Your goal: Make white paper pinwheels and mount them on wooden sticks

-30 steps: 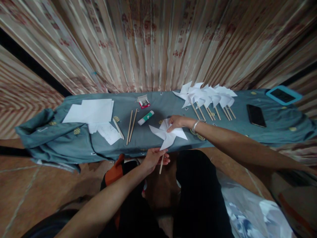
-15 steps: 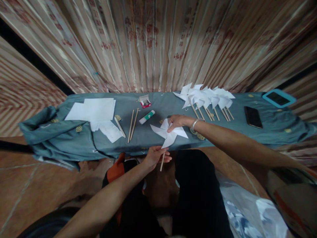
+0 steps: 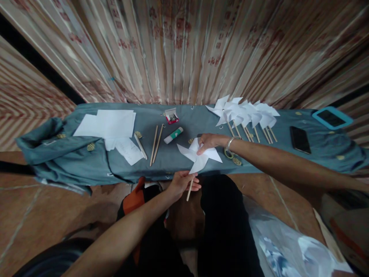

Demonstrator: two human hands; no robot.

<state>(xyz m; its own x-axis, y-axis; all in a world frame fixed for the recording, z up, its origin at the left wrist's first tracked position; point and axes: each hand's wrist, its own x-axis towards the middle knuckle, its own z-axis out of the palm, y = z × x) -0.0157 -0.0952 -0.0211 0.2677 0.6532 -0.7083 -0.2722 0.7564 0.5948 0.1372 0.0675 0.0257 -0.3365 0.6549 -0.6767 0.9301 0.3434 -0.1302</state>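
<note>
Only the view has shifted slightly; the paper pinwheel (image 3: pixel 201 157) keeps its place at the front edge of the counter (image 3: pixel 167 161). The left hand (image 3: pixel 180 183) has its grip closed round the stick (image 3: pixel 189 191). The right hand (image 3: pixel 208 141) touches the pinwheel's middle; how far its grip closes, I cannot tell.

The paper pinwheel (image 3: pixel 202 158) is plain white, with folded, pointed blades spread around a hub that is partly covered, and sits to the right of the glue stick (image 3: pixel 173 135) and nearer the wearer. The wooden stick (image 3: pixel 190 190), thin, straight and pale, emerges from beneath the lowest blade and slants away from the glue stick toward the wearer; its upper length is hidden.
</note>
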